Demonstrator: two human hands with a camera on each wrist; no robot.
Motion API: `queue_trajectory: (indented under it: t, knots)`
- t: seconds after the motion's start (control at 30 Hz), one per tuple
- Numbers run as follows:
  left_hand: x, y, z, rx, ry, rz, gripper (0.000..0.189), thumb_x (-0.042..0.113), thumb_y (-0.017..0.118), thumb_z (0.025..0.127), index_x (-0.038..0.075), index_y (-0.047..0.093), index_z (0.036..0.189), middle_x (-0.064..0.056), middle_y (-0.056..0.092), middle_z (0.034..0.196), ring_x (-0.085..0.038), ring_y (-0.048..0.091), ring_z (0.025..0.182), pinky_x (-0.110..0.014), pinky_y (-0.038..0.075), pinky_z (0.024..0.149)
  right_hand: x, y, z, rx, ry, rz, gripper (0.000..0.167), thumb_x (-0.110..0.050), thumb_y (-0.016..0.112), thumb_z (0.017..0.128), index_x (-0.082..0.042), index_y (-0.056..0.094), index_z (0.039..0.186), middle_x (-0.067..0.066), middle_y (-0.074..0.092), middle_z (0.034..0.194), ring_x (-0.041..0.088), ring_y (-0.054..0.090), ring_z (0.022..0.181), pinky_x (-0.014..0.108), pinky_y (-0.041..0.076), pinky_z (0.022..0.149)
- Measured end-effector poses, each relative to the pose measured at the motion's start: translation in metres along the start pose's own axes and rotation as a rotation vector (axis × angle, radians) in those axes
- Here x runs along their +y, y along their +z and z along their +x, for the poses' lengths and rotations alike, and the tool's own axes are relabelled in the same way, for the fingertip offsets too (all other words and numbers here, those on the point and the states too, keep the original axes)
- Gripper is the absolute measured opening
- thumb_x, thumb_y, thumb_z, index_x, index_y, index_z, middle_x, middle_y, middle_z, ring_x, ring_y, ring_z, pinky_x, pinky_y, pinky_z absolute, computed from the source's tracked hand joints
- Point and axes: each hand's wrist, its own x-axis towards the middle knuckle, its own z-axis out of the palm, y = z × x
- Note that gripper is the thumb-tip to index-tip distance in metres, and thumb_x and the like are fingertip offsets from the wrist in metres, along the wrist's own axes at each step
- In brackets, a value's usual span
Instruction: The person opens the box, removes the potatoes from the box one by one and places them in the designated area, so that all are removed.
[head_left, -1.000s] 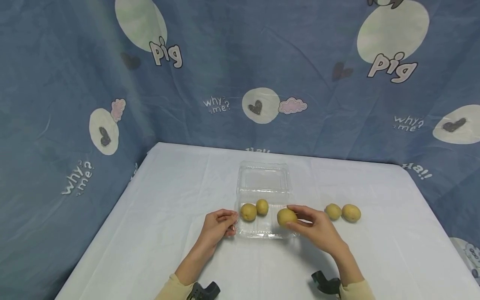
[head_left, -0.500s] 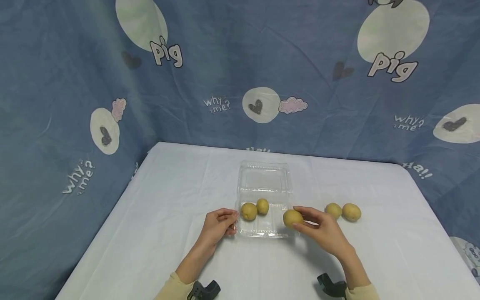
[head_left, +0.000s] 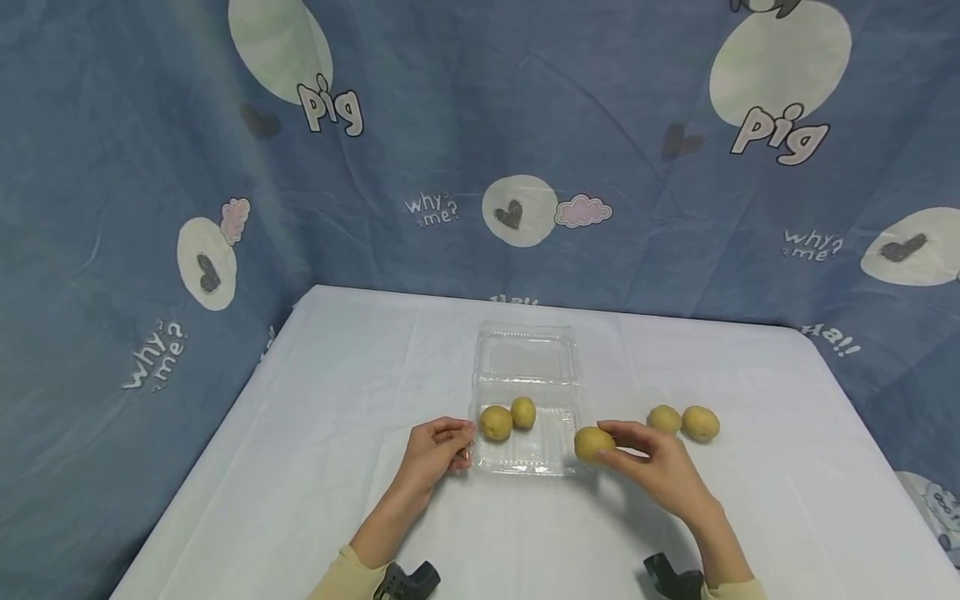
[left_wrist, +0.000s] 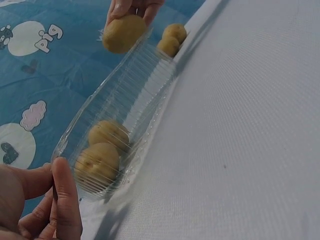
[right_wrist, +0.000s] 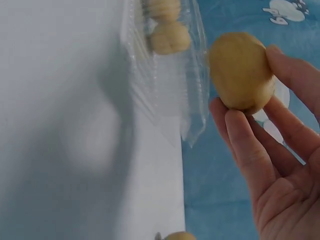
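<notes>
1. Held potato (head_left: 592, 446) grasped in right hand's (head_left: 660, 471) fingers, raised near container's (head_left: 546, 446) right edge.
2. Container's left edge pinched by left hand (head_left: 433, 450), probably for steadiness.
3. Lid (head_left: 525, 357) laid back, presumably for access; two inner potatoes (head_left: 496, 423) contained, two loose potatoes (head_left: 701, 424) left outside.

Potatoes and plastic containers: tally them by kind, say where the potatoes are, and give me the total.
Clear plastic container: 1, open, held at its edge by the left hand
Potatoes: 5 (2 in the container, 1 in the right hand, 2 on the white tabletop)
Total: 6
</notes>
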Motion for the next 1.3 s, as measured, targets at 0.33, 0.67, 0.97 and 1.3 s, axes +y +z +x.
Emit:
queue_trajectory:
  t: [0.33, 0.67, 0.97, 1.3]
  knots:
    - [0.001, 0.0, -0.001, -0.006, 0.001, -0.003, 0.022, 0.009, 0.07, 0.091, -0.006, 0.064, 0.106, -0.009, 0.066, 0.084, -0.012, 0.059, 0.064, -0.023, 0.057, 0.056, 0.001, -0.001, 0.0, -0.012, 0.014, -0.005, 0.037, -0.01, 0.077, 0.085, 0.003, 0.065, 0.118, 0.012, 0.068, 0.114, 0.011, 0.062, 0.106, 0.027, 0.055, 0.087]
    - [0.001, 0.0, -0.001, -0.001, 0.004, -0.001, 0.02, 0.008, 0.069, 0.091, -0.006, 0.063, 0.105, -0.008, 0.066, 0.084, -0.012, 0.059, 0.064, -0.023, 0.057, 0.055, 0.007, -0.003, -0.005, 0.029, -0.005, -0.009, 0.036, -0.009, 0.077, 0.084, 0.0, 0.066, 0.117, 0.011, 0.068, 0.114, 0.01, 0.064, 0.103, 0.028, 0.056, 0.085]
    - [0.001, 0.0, -0.001, -0.003, 0.005, -0.006, 0.022, 0.009, 0.07, 0.091, -0.006, 0.063, 0.105, -0.008, 0.065, 0.081, -0.012, 0.059, 0.063, -0.023, 0.057, 0.055, 0.012, -0.01, -0.012, 0.077, 0.052, 0.013, 0.035, -0.009, 0.078, 0.084, -0.001, 0.066, 0.117, 0.015, 0.067, 0.116, 0.007, 0.064, 0.103, 0.024, 0.055, 0.083]
    - [0.0, 0.0, 0.0, 0.002, 0.0, -0.005, 0.02, 0.008, 0.07, 0.091, -0.006, 0.064, 0.104, -0.009, 0.066, 0.083, -0.012, 0.059, 0.063, -0.023, 0.057, 0.055, 0.017, -0.02, -0.025, 0.123, 0.077, -0.018, 0.036, -0.01, 0.077, 0.085, -0.001, 0.066, 0.118, 0.014, 0.066, 0.117, 0.006, 0.064, 0.103, 0.02, 0.054, 0.085]
